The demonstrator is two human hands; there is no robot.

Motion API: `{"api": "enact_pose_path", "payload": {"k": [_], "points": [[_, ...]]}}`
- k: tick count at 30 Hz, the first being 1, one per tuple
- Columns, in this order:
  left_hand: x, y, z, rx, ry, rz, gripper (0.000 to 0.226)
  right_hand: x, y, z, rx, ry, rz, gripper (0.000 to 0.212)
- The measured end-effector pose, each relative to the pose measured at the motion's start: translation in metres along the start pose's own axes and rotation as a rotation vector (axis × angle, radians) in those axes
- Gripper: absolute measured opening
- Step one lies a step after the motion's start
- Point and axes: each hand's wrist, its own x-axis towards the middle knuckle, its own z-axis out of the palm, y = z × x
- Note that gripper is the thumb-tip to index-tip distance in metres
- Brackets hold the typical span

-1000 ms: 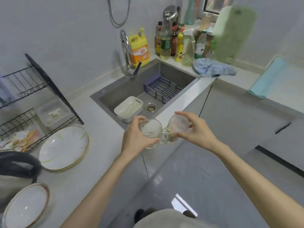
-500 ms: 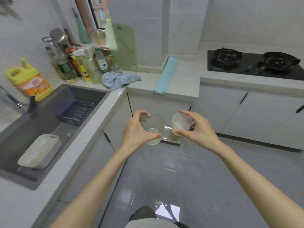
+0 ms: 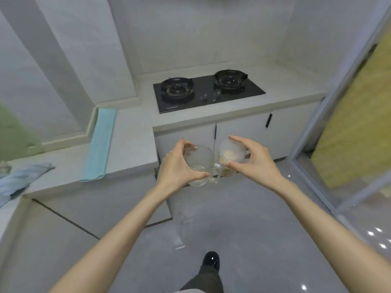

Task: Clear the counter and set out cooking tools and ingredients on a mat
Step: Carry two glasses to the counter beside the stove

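My left hand [image 3: 175, 166] grips a clear glass mug [image 3: 200, 163] by its rim, from above; a little liquid sits at its bottom and its handle points right. My right hand [image 3: 254, 159] holds a lidded clear container [image 3: 230, 153] with a pale yellow ingredient inside, fingers curled over its lid. Both are held side by side, touching, above the grey floor in front of the counter corner. A light blue mat [image 3: 99, 144] lies on the counter to the left.
A black two-burner gas hob [image 3: 207, 92] is set into the counter [image 3: 285, 92] ahead. White cabinet doors [image 3: 243, 132] stand below it. A blue cloth [image 3: 19, 180] lies at the far left. A glass sliding door [image 3: 349, 134] is at the right. My shoe [image 3: 210, 259] shows below.
The view has swung right from the sink to the hob counter. Both hands keep the same hold on the mug and the container.
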Motion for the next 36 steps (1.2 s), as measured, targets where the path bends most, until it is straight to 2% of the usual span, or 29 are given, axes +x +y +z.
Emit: {"api": "enact_pose_path", "payload": {"k": [11, 18, 22, 28, 36], "points": [[0.220, 0.072, 0.114, -0.107, -0.211, 0.165, 0.079, 0.118, 0.120, -0.102, -0.075, 0.253, 0.215, 0.071], [0.318, 0.107, 0.208, -0.111, -0.295, 0.185, 0.080, 0.187, 0.207, -0.166, -0.102, 0.374, 0.247, 0.071], [0.368, 0.128, 0.267, -0.084, -0.310, 0.181, 0.084, 0.232, 0.264, -0.203, -0.111, 0.375, 0.220, 0.069], [0.450, 0.168, 0.349, -0.055, -0.266, 0.109, 0.083, 0.309, 0.340, -0.274, -0.113, 0.287, 0.200, 0.068], [0.554, 0.205, 0.411, -0.054, -0.161, 0.025, 0.083, 0.412, 0.412, -0.339, -0.053, 0.244, 0.145, 0.066]]}}
